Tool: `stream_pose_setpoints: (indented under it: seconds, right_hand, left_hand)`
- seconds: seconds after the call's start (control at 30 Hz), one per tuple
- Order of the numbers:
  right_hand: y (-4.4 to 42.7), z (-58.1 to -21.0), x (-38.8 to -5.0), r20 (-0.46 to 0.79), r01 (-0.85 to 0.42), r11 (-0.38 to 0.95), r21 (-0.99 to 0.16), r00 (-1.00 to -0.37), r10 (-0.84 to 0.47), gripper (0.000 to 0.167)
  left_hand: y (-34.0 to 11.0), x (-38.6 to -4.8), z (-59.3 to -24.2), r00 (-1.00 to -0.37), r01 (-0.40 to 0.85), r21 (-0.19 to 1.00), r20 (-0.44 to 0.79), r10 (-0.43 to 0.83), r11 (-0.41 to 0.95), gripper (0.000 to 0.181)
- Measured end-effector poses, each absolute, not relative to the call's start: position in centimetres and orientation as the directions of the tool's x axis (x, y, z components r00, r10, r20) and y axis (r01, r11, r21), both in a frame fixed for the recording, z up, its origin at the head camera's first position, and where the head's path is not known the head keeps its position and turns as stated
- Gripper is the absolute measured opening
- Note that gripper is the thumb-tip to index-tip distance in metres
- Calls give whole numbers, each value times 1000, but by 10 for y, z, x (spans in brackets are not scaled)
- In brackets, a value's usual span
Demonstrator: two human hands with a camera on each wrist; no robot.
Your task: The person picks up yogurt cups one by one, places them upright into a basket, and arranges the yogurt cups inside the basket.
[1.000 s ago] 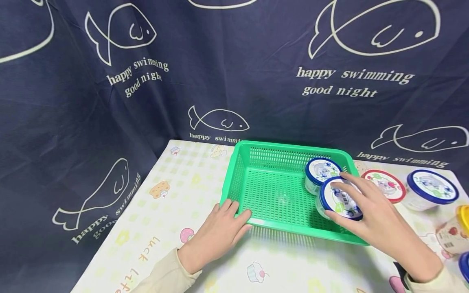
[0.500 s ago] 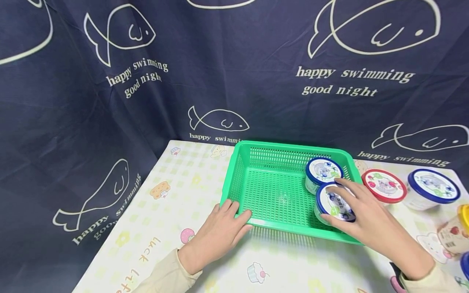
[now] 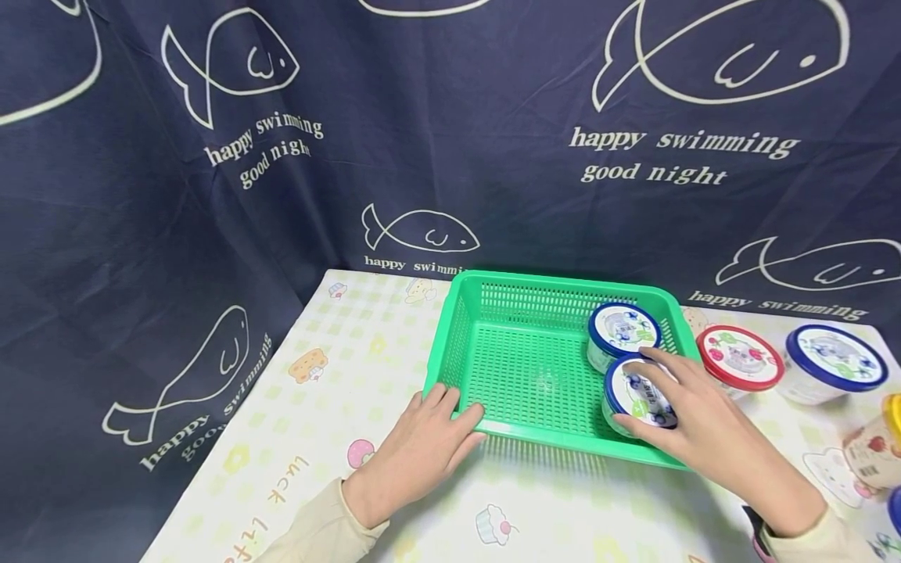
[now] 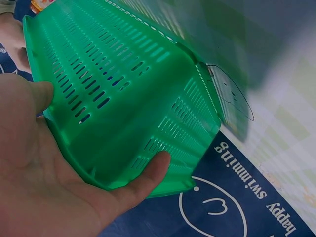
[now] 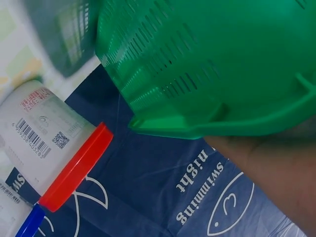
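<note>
My left hand [image 3: 422, 450] grips the rim at the near left corner of a green plastic basket [image 3: 542, 443]. In the left wrist view its digits lie against the outside of the basket [image 4: 118, 143]. Inside the basket, at the right end, my right hand [image 3: 697, 407] holds a blue-lidded tub [image 3: 637, 395] by its lid, thumb in front and fingers across the top. Just behind it stands a second blue-lidded tub [image 3: 622, 332], upright. In the right wrist view the basket wall hides the fingers, leaving only part of the forearm [image 5: 276, 168].
Right of the basket are a red-lidded tub [image 3: 741, 358], another blue-lidded tub [image 3: 834, 360] and a yellow-lidded tub [image 3: 873, 453]. One more blue lid [image 3: 895, 508] is cut off at the right edge. A dark fish-print curtain [image 3: 422, 141] hangs behind the patterned tablecloth [image 3: 338, 407].
My right hand has moved slightly left and down the view with the tub, bringing it near the basket's front wall. The left hand stays on the rim.
</note>
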State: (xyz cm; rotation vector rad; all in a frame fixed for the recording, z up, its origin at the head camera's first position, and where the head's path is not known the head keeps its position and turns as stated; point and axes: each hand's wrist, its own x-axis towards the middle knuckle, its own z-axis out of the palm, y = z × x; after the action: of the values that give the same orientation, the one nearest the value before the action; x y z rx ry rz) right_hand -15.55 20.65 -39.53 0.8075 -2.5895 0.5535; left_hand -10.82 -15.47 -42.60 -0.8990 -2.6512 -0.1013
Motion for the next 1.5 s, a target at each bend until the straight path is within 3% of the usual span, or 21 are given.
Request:
stream_pose_setpoints:
  seconds: [0.53,1.5]
  right_hand:
    - [206,-402,-155,454,-605,756,-249,-763,-461,67]
    - [202,-400,-154,372,-554,785,-275,-815,-445,64]
  left_hand:
    - [-155,-108,-427,-746,606,-28,329,580,795,24]
    - [-154,-108,-427,-735,608,-48,345,584,793,23]
